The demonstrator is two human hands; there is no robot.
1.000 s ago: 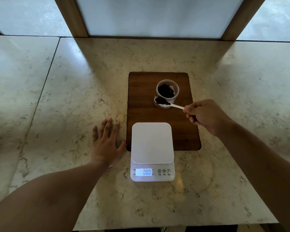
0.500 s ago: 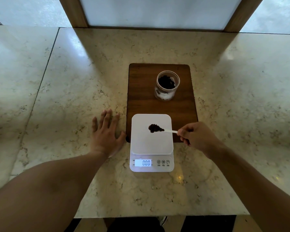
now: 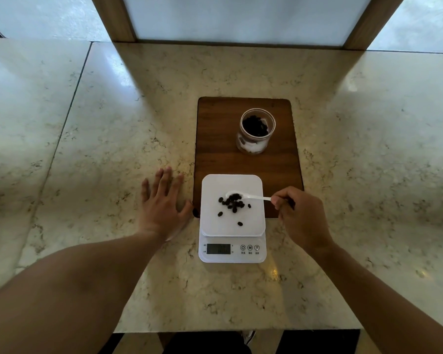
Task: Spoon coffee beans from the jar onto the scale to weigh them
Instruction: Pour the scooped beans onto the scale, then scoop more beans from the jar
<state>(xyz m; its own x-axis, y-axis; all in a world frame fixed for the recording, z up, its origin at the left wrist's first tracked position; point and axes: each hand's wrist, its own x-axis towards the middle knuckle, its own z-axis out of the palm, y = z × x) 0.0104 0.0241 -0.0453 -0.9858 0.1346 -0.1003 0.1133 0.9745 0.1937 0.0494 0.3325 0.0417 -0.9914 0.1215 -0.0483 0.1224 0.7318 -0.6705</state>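
Observation:
A white digital scale [image 3: 210,226] stands on the marble counter, its back edge over a dark wooden board [image 3: 220,159]. Several dark coffee beans [image 3: 233,204] lie scattered on its platform. My right hand [image 3: 301,215] pinches the handle of a white plastic spoon [image 3: 251,197], whose bowl is tipped over the beans. My left hand [image 3: 161,206] rests flat on the counter, fingers spread, just left of the scale. The open glass jar [image 3: 253,146] with more beans stands upright on the board behind the scale. The scale's display [image 3: 218,248] looks dark and unreadable.
The marble counter [image 3: 113,149] stretches wide on both sides, with a seam at the left. Its front edge runs close below the scale. Wooden window posts [image 3: 113,19] rise behind the counter's back edge.
My right hand carried the loaded spoon from the jar to above the scale, then tipped it; the beans now lie spread on the platform. The display went from lit to dark. Left hand stayed put.

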